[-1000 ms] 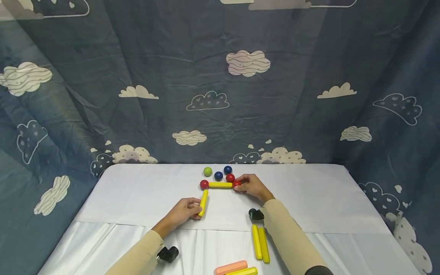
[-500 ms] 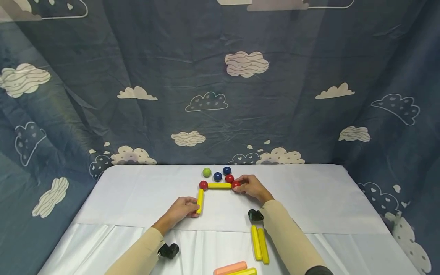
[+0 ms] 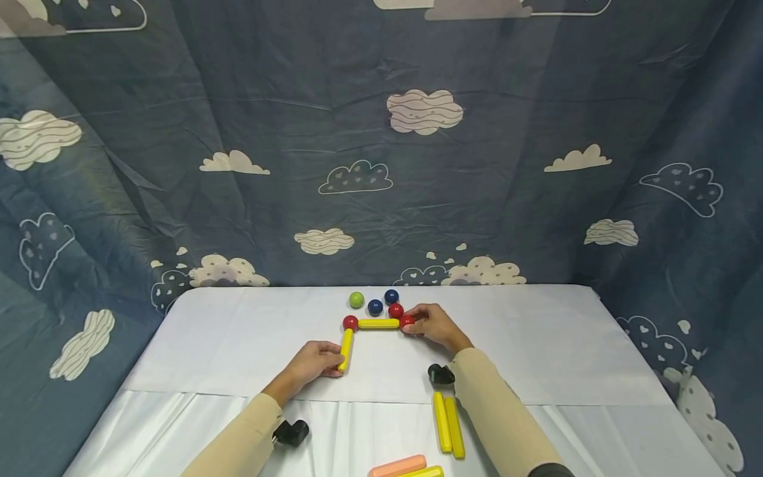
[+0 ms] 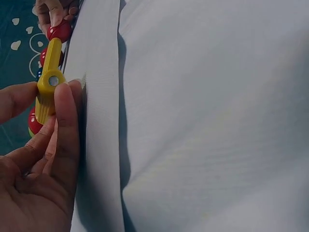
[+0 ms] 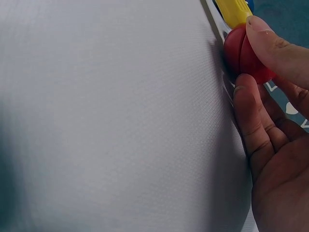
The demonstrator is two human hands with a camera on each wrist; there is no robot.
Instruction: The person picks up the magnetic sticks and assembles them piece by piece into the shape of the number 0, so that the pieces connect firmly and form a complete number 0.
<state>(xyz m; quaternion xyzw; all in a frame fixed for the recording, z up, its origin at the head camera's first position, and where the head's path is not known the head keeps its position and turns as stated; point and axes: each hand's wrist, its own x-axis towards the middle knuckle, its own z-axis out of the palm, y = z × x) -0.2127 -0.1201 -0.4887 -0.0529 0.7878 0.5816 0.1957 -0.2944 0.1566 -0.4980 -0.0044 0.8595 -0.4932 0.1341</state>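
My left hand (image 3: 314,361) pinches a yellow magnetic rod (image 3: 347,346) between thumb and fingers. In the left wrist view, a round silvery magnet shows in the near end of that rod (image 4: 45,99). The far end meets a red ball (image 3: 350,322). From that ball a second yellow rod (image 3: 379,324) runs sideways to another red ball (image 3: 407,322), which my right hand (image 3: 438,326) holds by thumb and fingertips. The right wrist view shows the thumb on top of this red ball (image 5: 240,53), with the yellow rod (image 5: 233,10) against it.
Behind the sideways rod lie a green ball (image 3: 356,300), two blue balls (image 3: 375,307) and a third red ball (image 3: 396,311). Two loose yellow rods (image 3: 442,423) lie by my right forearm. An orange rod (image 3: 398,466) and another yellow rod (image 3: 426,472) are at the front edge of view.
The rod in my left hand has swung from a tilt to nearly in line with the left red ball, its far end now against it. My right hand stays on its ball.
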